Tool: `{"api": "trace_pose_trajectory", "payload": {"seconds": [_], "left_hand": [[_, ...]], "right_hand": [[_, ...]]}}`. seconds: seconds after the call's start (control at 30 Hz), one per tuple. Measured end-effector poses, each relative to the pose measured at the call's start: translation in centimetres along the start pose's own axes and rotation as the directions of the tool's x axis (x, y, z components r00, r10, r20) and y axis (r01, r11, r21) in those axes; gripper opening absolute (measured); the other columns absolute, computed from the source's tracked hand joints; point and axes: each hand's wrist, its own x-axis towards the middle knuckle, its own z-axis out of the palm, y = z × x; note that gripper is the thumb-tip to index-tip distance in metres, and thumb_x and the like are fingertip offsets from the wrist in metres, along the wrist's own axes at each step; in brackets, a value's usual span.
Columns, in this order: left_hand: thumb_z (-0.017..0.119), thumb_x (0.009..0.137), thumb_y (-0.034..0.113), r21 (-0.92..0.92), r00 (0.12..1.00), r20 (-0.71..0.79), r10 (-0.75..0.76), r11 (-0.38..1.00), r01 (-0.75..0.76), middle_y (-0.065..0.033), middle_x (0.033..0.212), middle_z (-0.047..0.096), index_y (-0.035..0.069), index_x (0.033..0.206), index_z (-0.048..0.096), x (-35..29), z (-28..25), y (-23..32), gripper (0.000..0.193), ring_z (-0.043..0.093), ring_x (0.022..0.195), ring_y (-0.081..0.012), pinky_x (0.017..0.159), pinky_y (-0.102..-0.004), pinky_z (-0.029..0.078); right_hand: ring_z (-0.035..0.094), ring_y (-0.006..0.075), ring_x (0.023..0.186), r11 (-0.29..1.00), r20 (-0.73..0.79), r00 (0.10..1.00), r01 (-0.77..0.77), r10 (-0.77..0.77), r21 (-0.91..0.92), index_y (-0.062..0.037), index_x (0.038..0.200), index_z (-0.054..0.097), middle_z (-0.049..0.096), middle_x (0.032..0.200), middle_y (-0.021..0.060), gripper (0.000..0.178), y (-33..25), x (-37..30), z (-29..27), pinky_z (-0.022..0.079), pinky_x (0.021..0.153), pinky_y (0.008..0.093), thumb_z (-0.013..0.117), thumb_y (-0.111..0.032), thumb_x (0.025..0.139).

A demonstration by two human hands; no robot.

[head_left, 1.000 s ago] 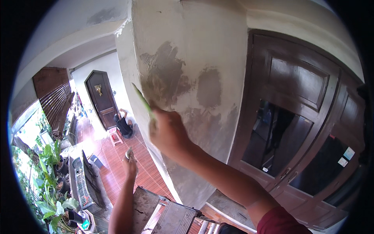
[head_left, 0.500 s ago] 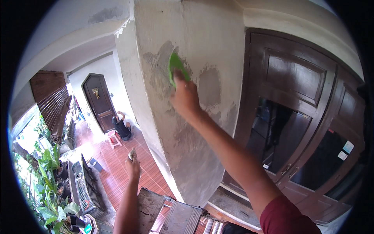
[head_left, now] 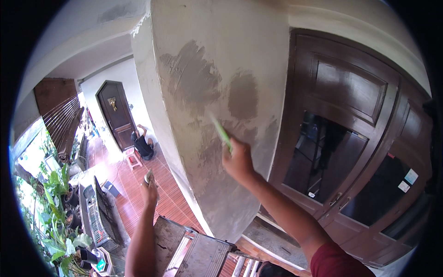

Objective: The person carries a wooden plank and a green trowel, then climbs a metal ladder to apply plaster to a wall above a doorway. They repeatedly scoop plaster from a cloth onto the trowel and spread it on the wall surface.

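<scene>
A plastered pillar (head_left: pixel 198 21) stands before me, with a large dark grey filler patch (head_left: pixel 196 78) at upper left and a smaller one (head_left: pixel 243 94) to its right. My right hand (head_left: pixel 239 159) is closed round a green putty spreader (head_left: pixel 223 134), seen nearly edge-on, its tip pointing up and left below the big patch. Whether the blade touches the wall I cannot tell. Lower and further left, my left hand (head_left: pixel 148 191) is raised away from the wall, closed on a small pale object (head_left: pixel 148 176) whose kind is unclear.
Beneath my arms is a worn metal ladder or platform (head_left: pixel 203 256). Brown panelled doors (head_left: pixel 344 99) fill the right. At left a person (head_left: pixel 144 145) crouches by a wall beside a red-and-white stool (head_left: pixel 133 157). A slatted bench (head_left: pixel 99 219) and potted plants (head_left: pixel 57 221) line the lower left.
My right hand has moved down and slightly right with the spreader, off the large patch, which now shows uncovered. My left hand has shifted slightly left and, in the picture, a little lower.
</scene>
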Motion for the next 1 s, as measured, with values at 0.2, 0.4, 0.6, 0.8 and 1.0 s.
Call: {"api": "trace_pose_trajectory", "payload": {"seconds": [0.2,0.4,0.6,0.8,1.0], "left_hand": [[0.051,0.095,0.028,0.012,1.0,-0.005,-0.008,1.0,0.008,-0.0038,0.061,0.051,-0.001,0.103,0.061,0.0,0.0,0.3,0.032,0.05,0.054,-0.0124,0.049,-0.0316,0.04],[0.05,0.095,0.022,-0.117,0.996,0.033,-0.085,0.989,0.088,-0.0012,0.063,0.052,0.0,0.104,0.06,0.9,0.6,-1.5,0.026,0.049,0.054,-0.0102,0.049,-0.0287,0.039],[0.048,0.095,0.017,-0.27,0.999,0.032,0.007,0.963,0.002,0.0029,0.063,0.05,0.002,0.095,0.06,0.6,0.7,-2.8,0.02,0.046,0.054,-0.0069,0.047,-0.0248,0.036],[0.048,0.097,0.019,-0.187,0.954,0.001,-0.301,0.937,0.296,0.0063,0.06,0.044,0.006,0.088,0.058,0.2,-0.4,-1.0,0.019,0.04,0.048,-0.0039,0.043,-0.0219,0.03],[0.047,0.097,0.018,-0.153,0.964,-0.012,-0.264,0.954,0.259,0.0051,0.059,0.045,0.005,0.093,0.059,-0.6,0.1,0.9,0.018,0.039,0.044,-0.0039,0.038,-0.0222,0.033]], "right_hand": [[0.066,0.0345,0.078,0.996,-0.073,0.994,-0.085,0.082,-0.039,0.0039,0.128,0.048,0.063,0.092,0.027,0.058,2.9,4.4,1.8,0.051,0.065,0.0367,0.055,0.011,0.072],[0.045,0.0435,0.121,0.993,-0.019,0.993,0.117,-0.117,-0.01,0.0075,0.138,0.031,0.034,0.135,0.0366,0.071,-1.6,-0.7,9.6,0.044,0.099,0.0391,0.053,0.011,0.07],[0.043,0.0436,0.123,0.95,0.275,0.947,0.077,-0.165,0.303,0.0083,0.134,0.035,0.043,0.131,0.0332,0.065,-4.5,-4.9,6.0,0.041,0.102,0.0447,0.055,0.008,0.072],[0.062,0.0128,0.076,0.404,0.336,0.751,-0.61,0.568,0.681,0.0047,0.102,0.058,0.064,0.089,0.0105,0.025,1.7,-2.8,-1.1,0.051,0.066,0.0266,0.064,-0.015,0.088],[0.057,0.0158,0.1,-0.233,0.457,0.663,-0.401,0.593,0.886,0.0038,0.117,0.047,0.056,0.11,0.0118,0.029,4.7,0.1,-1.8,0.049,0.089,0.032,0.055,-0.005,0.09]]}}
